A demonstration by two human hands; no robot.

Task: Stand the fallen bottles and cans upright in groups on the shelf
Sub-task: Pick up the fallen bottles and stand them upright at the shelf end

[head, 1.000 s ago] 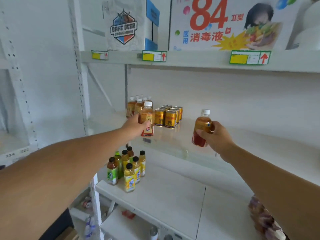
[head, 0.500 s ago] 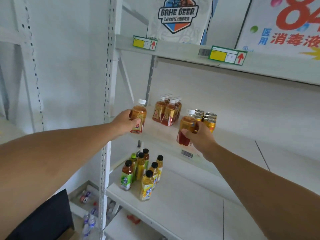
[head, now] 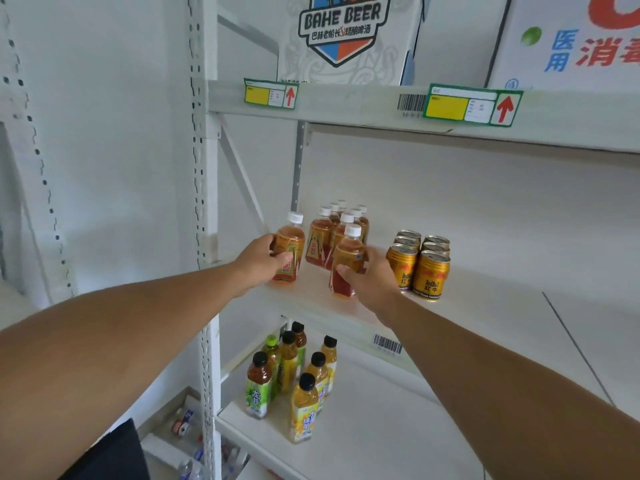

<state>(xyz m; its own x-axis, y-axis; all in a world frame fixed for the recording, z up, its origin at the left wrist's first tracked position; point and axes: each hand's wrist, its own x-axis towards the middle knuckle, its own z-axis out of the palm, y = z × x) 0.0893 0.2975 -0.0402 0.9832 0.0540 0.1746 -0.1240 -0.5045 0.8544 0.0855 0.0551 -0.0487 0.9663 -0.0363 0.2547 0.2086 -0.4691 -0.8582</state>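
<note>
My left hand [head: 260, 263] grips an amber tea bottle with a white cap [head: 290, 245], upright at the left end of the middle shelf [head: 313, 303]. My right hand [head: 372, 276] grips a second tea bottle [head: 347, 259], upright just in front of a standing group of several like bottles [head: 337, 226]. Both held bottles flank that group, their bases at the shelf surface. To the right stands a cluster of several gold cans [head: 420, 263].
Several black-capped yellow and green drink bottles [head: 294, 375] stand on the lower shelf. Boxes, one marked BAHE BEER [head: 341, 32], sit on the top shelf. A perforated white upright [head: 204, 202] bounds the shelf's left side. Small bottles lie at floor level [head: 187, 420].
Both hands have carried their bottles in toward the standing tea group. The camera view has shifted so the shelf sits further right and closer.
</note>
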